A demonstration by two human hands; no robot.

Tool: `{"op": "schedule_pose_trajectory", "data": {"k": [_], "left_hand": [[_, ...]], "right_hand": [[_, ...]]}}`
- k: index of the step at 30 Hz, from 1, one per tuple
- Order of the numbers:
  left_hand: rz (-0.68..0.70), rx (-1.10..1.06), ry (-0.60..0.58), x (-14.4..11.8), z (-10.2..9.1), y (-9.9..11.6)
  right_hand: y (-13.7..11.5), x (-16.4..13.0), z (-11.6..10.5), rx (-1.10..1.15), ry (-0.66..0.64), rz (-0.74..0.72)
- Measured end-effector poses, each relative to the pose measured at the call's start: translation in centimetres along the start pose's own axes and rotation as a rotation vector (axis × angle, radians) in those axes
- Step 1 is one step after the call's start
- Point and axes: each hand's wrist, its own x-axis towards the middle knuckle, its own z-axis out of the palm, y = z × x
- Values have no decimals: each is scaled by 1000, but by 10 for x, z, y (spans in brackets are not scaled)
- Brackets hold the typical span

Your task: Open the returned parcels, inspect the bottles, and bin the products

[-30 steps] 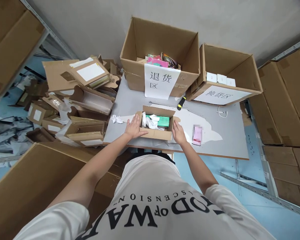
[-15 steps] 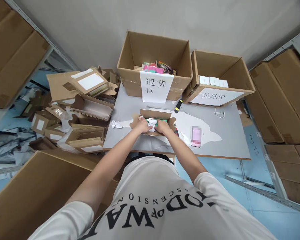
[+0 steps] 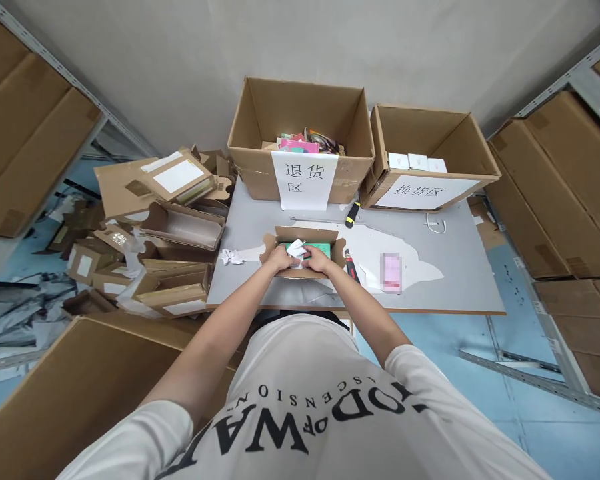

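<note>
An open small cardboard box (image 3: pixel 305 235) sits near the front edge of the table, its flaps spread. Both my hands reach into it. My left hand (image 3: pixel 281 259) is closed on crumpled white paper (image 3: pixel 296 249) at the left side of the box. From the right, my right hand (image 3: pixel 317 261) pinches the same paper, with its fingertips partly hidden. Under and behind the paper lies a green item (image 3: pixel 324 248), flat inside the box.
A red-and-black box cutter (image 3: pixel 351 265) and a pink pixelated item (image 3: pixel 391 272) lie to the right. A yellow-and-black tool (image 3: pixel 353 215) is behind. Two large labelled cartons (image 3: pixel 253 173) (image 3: pixel 430 193) stand at the back. Crumpled paper (image 3: pixel 233 257) and piled empty boxes (image 3: pixel 180 220) are left.
My hands have drawn closer together over the paper, which is now bunched smaller. More of the green item shows. The camera view has shifted slightly.
</note>
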Motion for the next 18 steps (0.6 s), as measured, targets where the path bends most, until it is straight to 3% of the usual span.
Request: {"op": "schedule_pose_trajectory", "data": {"k": [5,11,15,18], "left_hand": [[26,-74,83,-11,-9,11],[91,-116,248,-18,-40,18],[99,-266,383,-28,-75,-3],[101,-293,533,-40,-108,-42]], "right_hand": [[-6,-4,-4,220,38,-45],[-11,-11,-21,287,101,-97],[-4,-18,-31,165,119,-92],[3,-27,-36,5,106,-64]]}}
